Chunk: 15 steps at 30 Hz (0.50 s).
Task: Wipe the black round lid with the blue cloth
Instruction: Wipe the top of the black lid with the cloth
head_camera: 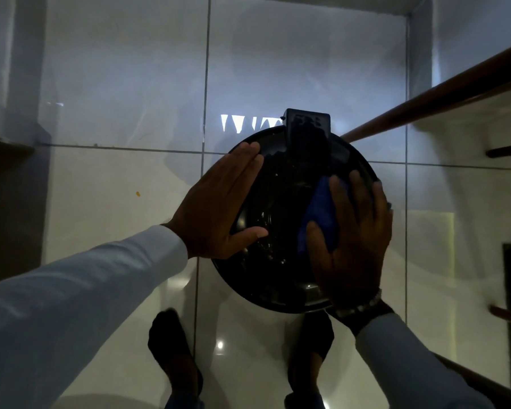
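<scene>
- Cloth first: the right hand lies flat with fingers spread, pressing the blue cloth against the right half of the black round lid; it is pinned under palm and fingers, not clenched in a fist.
- Left hand is open too, fingers straight, its palm braced against the lid's left edge with the thumb lying over the surface; it grasps nothing.
- The lid is held up in front of the person between the two flat hands, above the tiled floor, with a rectangular black handle at its far edge.
- Wiping looks to be under way on the right side; the centre and left of the glossy surface appear not yet covered by the cloth.
- Risk: neither hand wraps the rim, so a hard stroke from the right could push the lid off the left palm and drop it onto the tiles near the feet.
- Risk: the cloth is bunched, so it may slide out from under the fingers.
- A wooden rail runs close on the right; a wide stroke could knock it.
</scene>
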{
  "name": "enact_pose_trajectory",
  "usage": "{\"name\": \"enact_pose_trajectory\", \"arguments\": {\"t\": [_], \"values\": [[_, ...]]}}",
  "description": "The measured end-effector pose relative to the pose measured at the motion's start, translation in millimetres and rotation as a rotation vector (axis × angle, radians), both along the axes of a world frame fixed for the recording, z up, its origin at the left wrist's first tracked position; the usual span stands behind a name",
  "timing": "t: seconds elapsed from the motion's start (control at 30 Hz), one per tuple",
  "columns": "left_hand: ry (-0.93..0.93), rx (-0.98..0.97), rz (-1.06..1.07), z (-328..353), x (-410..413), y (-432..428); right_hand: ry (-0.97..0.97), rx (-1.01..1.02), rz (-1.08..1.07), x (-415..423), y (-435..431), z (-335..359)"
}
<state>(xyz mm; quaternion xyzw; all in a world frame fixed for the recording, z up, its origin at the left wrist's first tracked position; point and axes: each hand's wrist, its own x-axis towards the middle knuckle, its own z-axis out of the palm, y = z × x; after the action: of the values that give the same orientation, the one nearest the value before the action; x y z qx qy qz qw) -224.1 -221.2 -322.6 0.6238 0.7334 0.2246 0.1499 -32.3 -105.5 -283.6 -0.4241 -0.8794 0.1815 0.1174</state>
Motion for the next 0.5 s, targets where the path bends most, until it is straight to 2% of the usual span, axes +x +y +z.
{"name": "enact_pose_trajectory", "arguments": {"t": [0.1,0.23,0.3,0.4,0.5], "values": [[-0.001,0.004,0.002,-1,-1,0,0.019,0.005,-0.056,-27,-1,-1],[0.005,-0.013,-0.018,0,-1,1,-0.045,0.008,0.18,9,-18,0],[0.013,-0.009,-0.018,-1,-1,1,-0.04,-0.018,0.141,17,-11,3],[0.022,0.009,-0.016,-3,0,2,0.009,-0.049,-0.03,-12,-1,3],[0.018,0.014,-0.012,-2,-1,0,-0.024,-0.042,0.105,-24,-15,4]]}}
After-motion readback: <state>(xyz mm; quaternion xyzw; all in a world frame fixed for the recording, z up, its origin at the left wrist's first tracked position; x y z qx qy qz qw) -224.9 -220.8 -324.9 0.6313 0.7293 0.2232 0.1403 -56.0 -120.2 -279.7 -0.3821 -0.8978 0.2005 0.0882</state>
